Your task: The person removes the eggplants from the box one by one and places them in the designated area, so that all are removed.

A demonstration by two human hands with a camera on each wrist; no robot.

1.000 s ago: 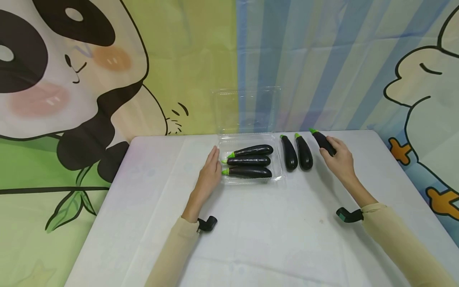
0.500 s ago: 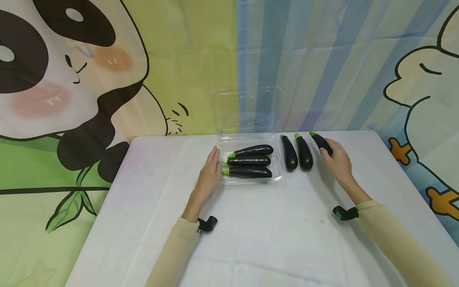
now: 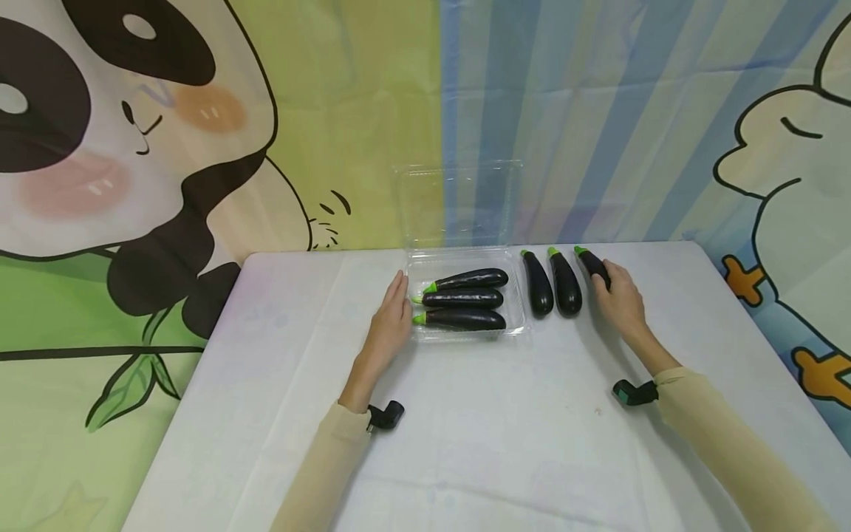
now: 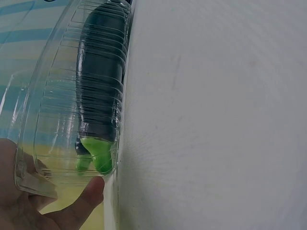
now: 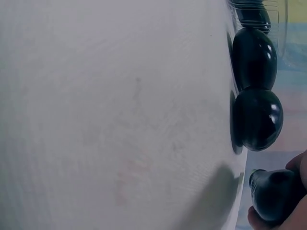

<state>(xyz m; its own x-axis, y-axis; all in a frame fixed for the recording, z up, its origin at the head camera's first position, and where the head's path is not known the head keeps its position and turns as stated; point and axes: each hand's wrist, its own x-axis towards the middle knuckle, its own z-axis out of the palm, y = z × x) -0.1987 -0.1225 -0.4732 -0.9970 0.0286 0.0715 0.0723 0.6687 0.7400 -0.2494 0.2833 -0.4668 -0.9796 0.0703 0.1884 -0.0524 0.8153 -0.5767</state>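
My right hand (image 3: 621, 299) grips a dark eggplant (image 3: 594, 267) with a green stem, thumb and fingers on opposite sides. In the right wrist view its blunt end (image 5: 271, 194) shows above the table. Beside it on the cloth lie two more eggplants, one nearer (image 3: 565, 284) and one further left (image 3: 537, 284). A clear plastic clamshell box (image 3: 516, 303) stands left of them, holding three eggplants (image 3: 464, 298) laid crosswise, stems to the left. With straight fingers, my left hand (image 3: 388, 318) rests against the box's left wall; the left wrist view shows its thumb (image 4: 91, 191) at the box corner.
The box's clear lid (image 3: 459, 203) stands raised at the back, near the printed curtain (image 3: 359, 125). A white cloth (image 3: 479, 443) covers the table, whose back edge meets the curtain. Each wrist carries a small black camera, left (image 3: 387, 415) and right (image 3: 633, 393).
My right hand has moved slightly left and toward me, lowering the held eggplant beside the two loose ones. The left hand and the box have stayed in place.
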